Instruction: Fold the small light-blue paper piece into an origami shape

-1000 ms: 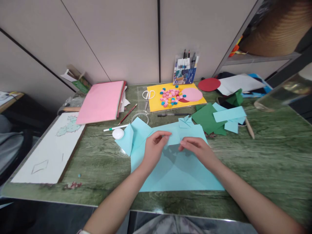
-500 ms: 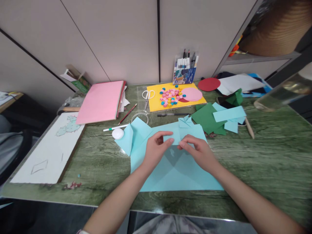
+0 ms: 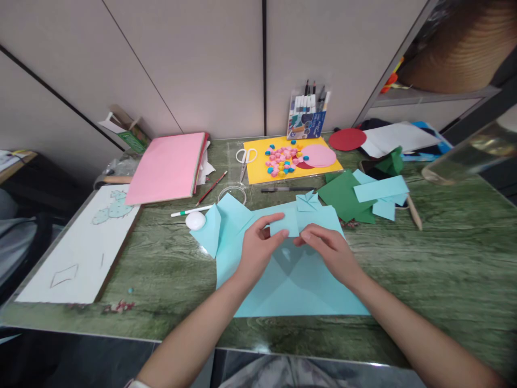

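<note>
My left hand [image 3: 260,240] pinches a small light-blue paper square [image 3: 285,222] between thumb and fingers, holding it over the large light-blue sheet [image 3: 291,291]. At the square's lower right corner is my right hand [image 3: 325,245], its thumb and fingers closed together. Whether those fingertips grip the corner is hidden. A folded light-blue paper piece [image 3: 307,201] lies at the top edge of the large sheet. Another folded light-blue paper [image 3: 212,231] lies to the left, touching a white egg-shaped object [image 3: 195,221].
Scissors [image 3: 245,159] lie beside a yellow sheet [image 3: 258,175] bearing small coloured balls [image 3: 285,159]. Green paper [image 3: 345,196] and light-blue strips [image 3: 382,189] are at right. A pink paper pad [image 3: 167,167] and a white board with a cactus drawing [image 3: 68,242] occupy the left.
The paper square now faces me flatter, with its right edge plainer to see. My right fingertips have shifted slightly right and down along its edge.
</note>
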Tool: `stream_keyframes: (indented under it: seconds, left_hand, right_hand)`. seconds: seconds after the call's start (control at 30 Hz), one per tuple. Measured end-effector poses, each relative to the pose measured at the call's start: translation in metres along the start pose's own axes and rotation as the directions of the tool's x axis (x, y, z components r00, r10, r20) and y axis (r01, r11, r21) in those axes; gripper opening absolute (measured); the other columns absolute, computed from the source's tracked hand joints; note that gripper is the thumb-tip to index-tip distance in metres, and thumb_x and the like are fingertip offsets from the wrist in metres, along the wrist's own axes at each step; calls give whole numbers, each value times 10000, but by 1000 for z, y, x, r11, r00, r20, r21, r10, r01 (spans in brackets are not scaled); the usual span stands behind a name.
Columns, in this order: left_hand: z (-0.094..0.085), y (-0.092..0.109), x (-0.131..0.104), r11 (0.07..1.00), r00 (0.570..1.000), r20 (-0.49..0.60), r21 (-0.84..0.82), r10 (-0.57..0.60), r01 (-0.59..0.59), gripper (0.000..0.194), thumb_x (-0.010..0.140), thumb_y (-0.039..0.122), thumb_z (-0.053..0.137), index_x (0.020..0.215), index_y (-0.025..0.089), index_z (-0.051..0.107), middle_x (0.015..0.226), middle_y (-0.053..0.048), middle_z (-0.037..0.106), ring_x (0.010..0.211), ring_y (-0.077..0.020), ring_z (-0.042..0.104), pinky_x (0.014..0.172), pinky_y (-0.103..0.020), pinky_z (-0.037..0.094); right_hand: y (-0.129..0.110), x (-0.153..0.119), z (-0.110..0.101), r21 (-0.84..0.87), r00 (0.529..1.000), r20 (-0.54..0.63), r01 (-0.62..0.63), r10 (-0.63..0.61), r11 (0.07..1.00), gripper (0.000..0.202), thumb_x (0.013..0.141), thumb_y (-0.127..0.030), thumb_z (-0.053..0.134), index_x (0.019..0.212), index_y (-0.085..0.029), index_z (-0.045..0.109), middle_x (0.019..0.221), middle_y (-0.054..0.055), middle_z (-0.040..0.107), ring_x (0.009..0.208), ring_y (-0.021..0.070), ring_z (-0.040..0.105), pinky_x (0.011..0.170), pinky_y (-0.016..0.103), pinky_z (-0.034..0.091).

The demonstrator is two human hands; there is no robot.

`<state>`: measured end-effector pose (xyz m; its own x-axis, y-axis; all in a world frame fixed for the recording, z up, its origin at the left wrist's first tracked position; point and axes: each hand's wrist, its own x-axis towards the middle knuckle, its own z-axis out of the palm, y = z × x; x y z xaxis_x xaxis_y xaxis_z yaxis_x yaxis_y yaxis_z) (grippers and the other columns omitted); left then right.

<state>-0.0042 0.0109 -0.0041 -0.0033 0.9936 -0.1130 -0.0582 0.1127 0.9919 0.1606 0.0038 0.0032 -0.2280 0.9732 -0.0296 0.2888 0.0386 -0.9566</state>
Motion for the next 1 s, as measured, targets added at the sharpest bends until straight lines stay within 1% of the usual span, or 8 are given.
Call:
stream_keyframes:
  seconds: [0.13,0.3,0.43,0.53,0.67,0.73,0.87,1.0]
  left_hand:
    - [0,0,-1,1000,999,33,1,-25,25,322,652,301,719,961,219,673,805,-13,629,646,-119,477,542,-221,370]
    - [0,-1,-1,1000,999,40,-2,-26,26,320,665,302,712,973,230,668,824,-8,619,607,-100,431,525,-215,351]
    - [-2,-1,0,1000,999,47,19,-17,16,335,686,312,697,1007,230,648,833,-15,617,609,-106,442,529,-221,354]
    - [-2,1,-1,997,996,91,80,6,-14,315,703,299,683,1004,218,643,805,-18,610,618,-114,455,544,-229,357]
    - [1,2,-4,976,985,127,170,113,-134,185,708,226,669,889,198,646,792,-16,596,651,-120,470,591,-232,369]
    - [4,1,-5,976,982,131,150,137,-156,138,705,197,664,830,190,606,791,-11,581,679,-121,488,613,-229,380]
    - [6,1,-7,994,989,113,38,99,-104,272,690,190,675,888,205,490,699,26,535,640,-113,500,584,-216,376]
    - [4,4,-4,998,992,124,46,25,-31,376,687,194,681,995,221,467,573,74,472,542,-90,446,544,-204,339]
  right_hand:
    - [-2,-1,0,-80,999,-23,23,-25,997,199,815,-300,547,660,-195,611,689,6,607,710,171,553,696,283,391]
    - [-3,-2,1,-118,999,-22,37,-40,992,217,836,-303,523,667,-198,612,700,8,586,716,165,534,701,284,376]
    - [-1,-1,2,-36,1000,9,-7,7,999,253,870,-334,464,696,-197,587,754,10,608,773,169,549,746,286,375]
    - [2,1,2,42,998,28,-55,54,998,308,890,-360,400,688,-191,561,750,11,608,777,174,553,746,289,389]
    - [6,3,0,5,998,13,-66,66,998,260,785,-401,565,646,-182,549,665,-5,561,718,179,531,681,286,401]
    - [7,4,-1,83,997,12,-82,81,993,231,738,-384,627,656,-181,553,670,-4,575,745,188,550,695,290,416]
    - [9,4,-1,218,992,46,-127,120,968,177,728,-353,635,722,-177,617,725,13,632,767,197,580,726,308,435]
    - [8,6,-2,116,993,67,-106,98,988,173,704,-344,635,738,-175,652,710,12,645,723,198,567,668,294,434]
